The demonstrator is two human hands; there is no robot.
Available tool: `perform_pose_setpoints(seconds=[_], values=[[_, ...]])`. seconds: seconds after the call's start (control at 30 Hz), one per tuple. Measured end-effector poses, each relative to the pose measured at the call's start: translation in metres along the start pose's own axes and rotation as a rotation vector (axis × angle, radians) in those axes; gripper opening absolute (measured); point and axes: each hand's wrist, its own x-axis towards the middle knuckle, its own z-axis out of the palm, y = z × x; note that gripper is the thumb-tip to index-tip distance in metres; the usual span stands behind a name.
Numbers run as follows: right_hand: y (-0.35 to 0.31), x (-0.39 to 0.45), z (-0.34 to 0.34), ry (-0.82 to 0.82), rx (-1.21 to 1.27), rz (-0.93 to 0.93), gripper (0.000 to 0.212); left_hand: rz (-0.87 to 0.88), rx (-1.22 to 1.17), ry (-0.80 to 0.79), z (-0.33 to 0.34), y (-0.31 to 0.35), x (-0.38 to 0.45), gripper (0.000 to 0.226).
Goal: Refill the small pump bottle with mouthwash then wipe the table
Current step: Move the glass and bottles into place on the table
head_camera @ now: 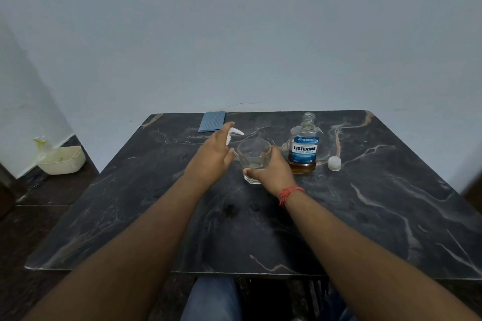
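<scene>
My left hand [211, 159] is wrapped around the small pump bottle; only its white pump head [234, 133] shows above my fingers, its spout pointing right over a clear glass [254, 156]. My right hand [271, 172] grips that glass from the right side, and it stands on the dark marble table [365, 216]. A little liquid seems to lie in the bottom of the glass. The mouthwash bottle [303, 150], blue label, amber liquid low inside, stands open just right of the glass. Its white cap [334, 163] rests on the table further right.
A folded blue cloth [212, 121] lies at the table's far edge, left of centre, against the wall. On the floor to the left sits a cream basket [62, 161] with a spray bottle [41, 143] beside it. My knees are under the near edge.
</scene>
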Motion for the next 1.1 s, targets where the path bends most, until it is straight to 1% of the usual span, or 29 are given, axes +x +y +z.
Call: perform_pose_setpoints(seconds=[0.13, 0.23, 0.3, 0.33, 0.43, 0.6, 0.67, 0.83, 0.9, 1.1], values=[[0.009, 0.001, 0.000, -0.018, 0.023, 0.010, 0.076, -0.157, -0.209, 0.014, -0.004, -0.002, -0.006, 0.073], [0.013, 0.002, 0.000, -0.031, 0.021, 0.017, 0.081, -0.265, -0.391, 0.038, -0.004, -0.001, -0.007, 0.080], [0.013, 0.003, 0.000, -0.034, 0.024, 0.015, 0.081, -0.319, -0.479, 0.056, -0.003, -0.002, -0.006, 0.076], [0.014, 0.004, 0.001, -0.035, 0.026, 0.013, 0.080, -0.348, -0.506, 0.056, -0.003, -0.002, -0.007, 0.070], [0.015, 0.004, 0.001, -0.040, 0.021, 0.002, 0.079, -0.390, -0.513, 0.034, -0.003, -0.004, -0.011, 0.047], [0.018, 0.006, 0.000, -0.049, 0.004, -0.009, 0.083, -0.388, -0.491, 0.007, -0.001, -0.004, -0.018, 0.034], [0.018, 0.006, 0.000, -0.052, -0.005, -0.012, 0.083, -0.386, -0.478, -0.009, 0.001, -0.005, -0.020, 0.031], [0.019, 0.007, 0.000, -0.055, -0.053, -0.033, 0.082, -0.458, -0.511, -0.047, 0.006, -0.006, -0.028, 0.033], [0.019, 0.007, -0.001, -0.055, -0.062, -0.041, 0.080, -0.476, -0.513, -0.051, 0.006, -0.006, -0.028, 0.036], [0.015, 0.005, -0.001, -0.055, -0.059, -0.046, 0.078, -0.498, -0.514, -0.057, 0.007, -0.008, -0.029, 0.033]])
